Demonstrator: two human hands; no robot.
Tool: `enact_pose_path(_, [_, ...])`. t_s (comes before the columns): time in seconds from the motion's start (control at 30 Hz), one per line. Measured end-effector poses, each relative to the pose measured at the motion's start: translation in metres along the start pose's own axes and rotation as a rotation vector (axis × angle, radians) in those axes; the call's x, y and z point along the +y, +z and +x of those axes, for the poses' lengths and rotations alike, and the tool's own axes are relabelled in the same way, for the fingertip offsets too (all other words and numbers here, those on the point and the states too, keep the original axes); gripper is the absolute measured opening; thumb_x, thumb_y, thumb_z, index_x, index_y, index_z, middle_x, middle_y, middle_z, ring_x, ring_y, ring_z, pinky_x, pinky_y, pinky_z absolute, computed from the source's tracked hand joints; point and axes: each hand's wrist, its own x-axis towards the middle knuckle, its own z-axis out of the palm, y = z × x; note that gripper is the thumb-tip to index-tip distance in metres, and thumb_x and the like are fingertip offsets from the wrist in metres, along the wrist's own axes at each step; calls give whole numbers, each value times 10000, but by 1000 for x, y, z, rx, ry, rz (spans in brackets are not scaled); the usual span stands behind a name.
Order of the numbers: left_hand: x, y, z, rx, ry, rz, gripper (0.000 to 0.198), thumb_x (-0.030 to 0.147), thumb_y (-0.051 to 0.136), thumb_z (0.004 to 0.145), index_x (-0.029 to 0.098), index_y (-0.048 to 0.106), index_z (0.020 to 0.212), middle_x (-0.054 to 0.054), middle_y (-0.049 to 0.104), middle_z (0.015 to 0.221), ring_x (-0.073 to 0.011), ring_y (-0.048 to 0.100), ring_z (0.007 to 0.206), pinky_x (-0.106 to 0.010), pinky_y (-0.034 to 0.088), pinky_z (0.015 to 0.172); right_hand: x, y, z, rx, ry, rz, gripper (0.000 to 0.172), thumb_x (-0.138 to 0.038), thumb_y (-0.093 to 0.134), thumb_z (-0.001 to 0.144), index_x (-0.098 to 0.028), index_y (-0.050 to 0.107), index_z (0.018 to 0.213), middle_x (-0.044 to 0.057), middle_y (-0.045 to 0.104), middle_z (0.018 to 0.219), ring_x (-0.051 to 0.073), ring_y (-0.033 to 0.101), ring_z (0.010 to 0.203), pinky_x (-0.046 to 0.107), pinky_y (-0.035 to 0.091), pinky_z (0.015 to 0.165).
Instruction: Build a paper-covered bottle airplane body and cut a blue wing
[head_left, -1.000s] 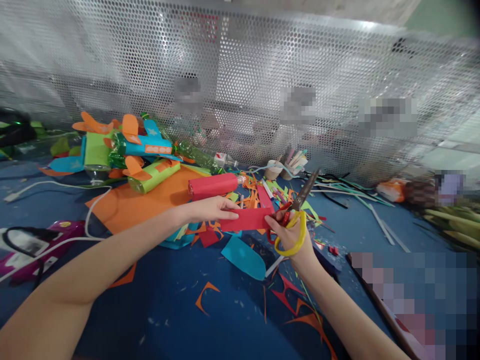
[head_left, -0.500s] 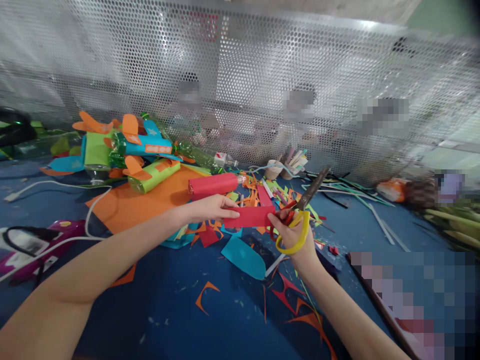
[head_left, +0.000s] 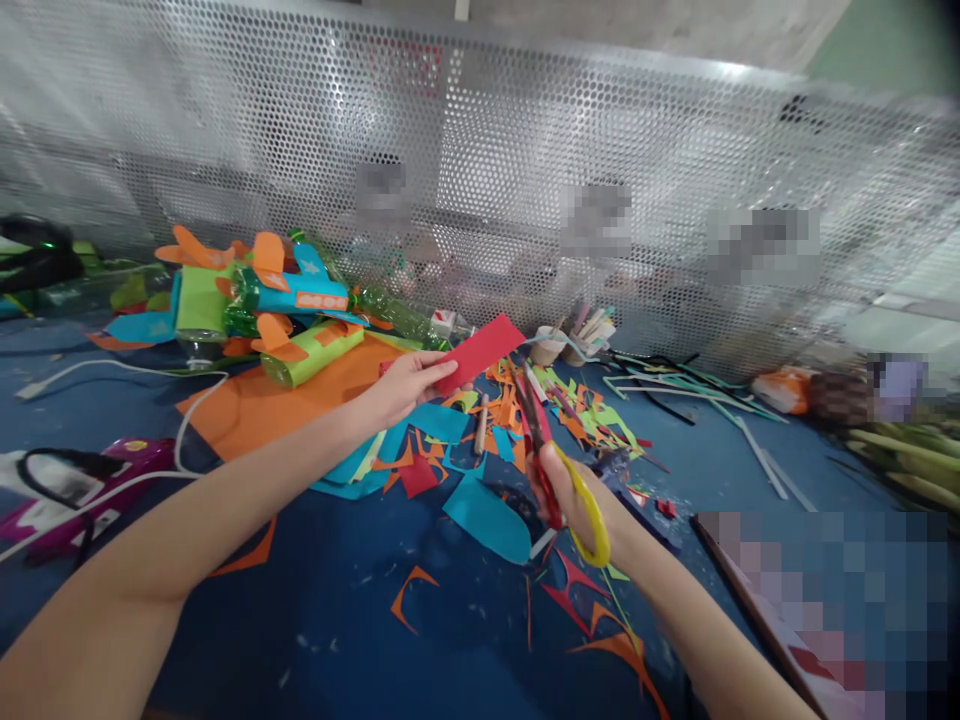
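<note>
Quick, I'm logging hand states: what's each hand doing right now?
Left hand: closed, pinching a flat, rectangular red paper strip.
Right hand: closed, holding metal-bladed scissors with red and yellow handles.

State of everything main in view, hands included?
Left hand: gripping red strip.
Red strip: flat, slanted, far end free.
Right hand: holding scissors.
Scissors: blades pointing away; whether fully shut, unclear.
Blue cutout: lying flat, one end rounded.
Lime-wrapped bottle: on its side.
Orange sheet: spread out, partly covered.
Pen cup: upright, filled.
</note>
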Motion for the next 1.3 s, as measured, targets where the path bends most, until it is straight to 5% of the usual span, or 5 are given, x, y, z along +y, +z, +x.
enact_pose_path(0.13, [3,8,-6,-67,-16,42,191,219,608,794,139,656,961,-69,697,945,-132,657,791,-278,497,803,-17,-2,-7,-174,-9,-235,443,-549,247,874,-234,388,595,-19,460,494,138,454,418,258,352,423])
enact_pose_path(0.57, [6,18,-14,-148,-72,266,154,246,621,780,149,673,887,-43,705,828,-109,634,693,-234,488,677,-18,0,-7,-124,-66,-347,397,-546,301,850,-246,370,599,-7,465,483,158,453,418,269,349,415])
enact_pose_path(1.1, [6,17,-14,-168,-40,259,135,230,605,789,147,673,872,-32,698,783,-89,606,632,-213,468,627,-16,1,-7,-140,-117,-420,396,-539,218,868,-242,345,638,26,509,588,180,468,507,308,359,501])
enact_pose_path(1.3, [5,18,-15,-174,-15,304,162,259,611,785,142,674,879,-38,696,799,-92,600,632,-211,463,615,-21,3,-7,-172,-18,-421,387,-553,215,850,-237,350,671,27,489,614,180,460,528,301,362,516])
